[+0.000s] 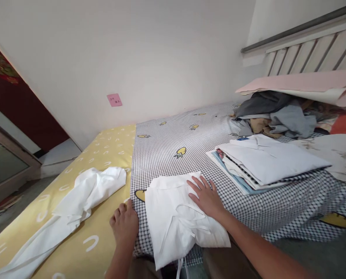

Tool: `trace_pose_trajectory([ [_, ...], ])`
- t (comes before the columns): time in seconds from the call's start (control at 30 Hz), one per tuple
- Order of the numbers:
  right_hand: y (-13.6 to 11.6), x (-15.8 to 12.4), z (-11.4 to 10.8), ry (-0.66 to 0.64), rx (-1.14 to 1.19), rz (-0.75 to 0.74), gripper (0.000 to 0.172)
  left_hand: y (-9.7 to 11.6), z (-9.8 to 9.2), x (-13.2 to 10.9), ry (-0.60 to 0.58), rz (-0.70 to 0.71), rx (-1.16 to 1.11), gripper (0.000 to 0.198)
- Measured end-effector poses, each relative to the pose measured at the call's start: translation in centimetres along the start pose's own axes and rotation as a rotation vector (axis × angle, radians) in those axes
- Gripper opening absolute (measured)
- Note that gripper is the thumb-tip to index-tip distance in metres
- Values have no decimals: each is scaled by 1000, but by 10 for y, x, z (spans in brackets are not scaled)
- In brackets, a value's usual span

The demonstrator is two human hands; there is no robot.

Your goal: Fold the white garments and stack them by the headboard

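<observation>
A white garment (169, 209) with thin ties lies spread over the front edge of the checked sheet, its lower part hanging down. My right hand (205, 195) rests flat on its upper right part, fingers spread. To the left of the garment, my left hand (124, 221) lies on the bed where the yellow and checked sheets meet; its fingers are curled, and whether anything is under them cannot be made out. Another white garment (88, 193) lies crumpled and stretched out on the yellow sheet (103, 240), left of my left hand.
Folded clothes with a white shirt (271, 157) on top lie at right on the checked sheet (164, 155). Behind them are piled grey clothes (291, 118) under a pink sheet (300, 83). A wall (175, 58) stands behind the bed.
</observation>
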State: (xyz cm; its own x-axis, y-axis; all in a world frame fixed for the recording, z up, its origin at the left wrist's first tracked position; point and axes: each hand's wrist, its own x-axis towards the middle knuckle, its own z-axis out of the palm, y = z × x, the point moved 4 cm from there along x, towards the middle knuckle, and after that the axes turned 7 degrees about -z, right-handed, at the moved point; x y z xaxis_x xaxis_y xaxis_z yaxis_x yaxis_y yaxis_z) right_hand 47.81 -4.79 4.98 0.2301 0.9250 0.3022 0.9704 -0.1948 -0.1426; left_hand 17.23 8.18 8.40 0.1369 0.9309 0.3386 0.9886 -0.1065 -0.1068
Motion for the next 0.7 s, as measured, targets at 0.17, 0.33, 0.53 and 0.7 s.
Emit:
trace_pose_trajectory([
  [0.17, -6, -10, -25, 84, 30, 65, 54, 5, -2, 0, 17, -6, 42, 43],
  [0.33, -56, -63, -56, 226, -27, -182, 60, 6, -5, -3, 6, -2, 21, 43],
  [0.53, -96, -111, -6, 104, -32, -392, 93, 6, -4, -5, 14, 2, -5, 44],
  [0.7, -94, -103, 29, 266, -200, -296, 78, 5, -2, -5, 29, 7, -2, 45],
])
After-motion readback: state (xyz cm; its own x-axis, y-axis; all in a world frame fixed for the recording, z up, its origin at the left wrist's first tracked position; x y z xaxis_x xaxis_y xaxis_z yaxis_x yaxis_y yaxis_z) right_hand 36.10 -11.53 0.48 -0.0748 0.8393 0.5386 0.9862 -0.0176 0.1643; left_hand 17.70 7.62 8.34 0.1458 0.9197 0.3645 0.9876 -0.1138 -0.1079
